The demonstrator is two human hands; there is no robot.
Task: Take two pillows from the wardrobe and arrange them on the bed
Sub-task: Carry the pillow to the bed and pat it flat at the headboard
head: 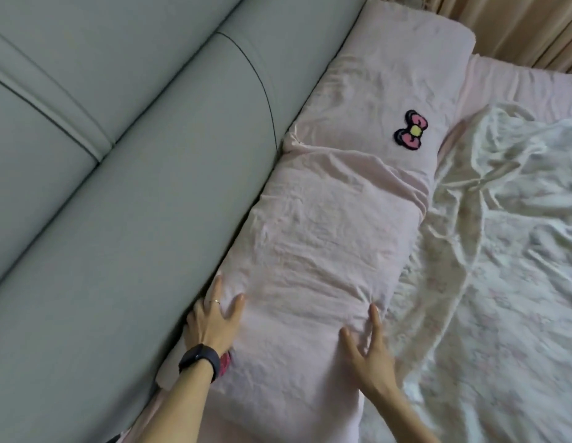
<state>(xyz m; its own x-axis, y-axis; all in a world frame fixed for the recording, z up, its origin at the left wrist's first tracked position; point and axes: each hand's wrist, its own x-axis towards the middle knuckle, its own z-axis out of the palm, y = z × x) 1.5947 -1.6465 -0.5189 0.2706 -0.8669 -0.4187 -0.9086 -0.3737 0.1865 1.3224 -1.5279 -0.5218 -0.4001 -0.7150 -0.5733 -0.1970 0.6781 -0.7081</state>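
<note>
Two pale pink pillows lie end to end along the headboard on the bed. The near pillow (313,238) is wrinkled and overlaps the end of the far pillow (390,81), which carries a pink and black bow patch (411,130). My left hand (214,318), with a ring and a dark wristband, lies flat on the near pillow's left edge against the headboard, fingers spread. My right hand (371,353) rests on the near pillow's right side with its fingers apart, holding nothing.
A padded grey-green headboard (124,161) fills the left side. A crumpled white floral quilt (502,251) covers the bed on the right. Beige curtains (527,30) hang beyond the far corner of the pink sheet (515,84).
</note>
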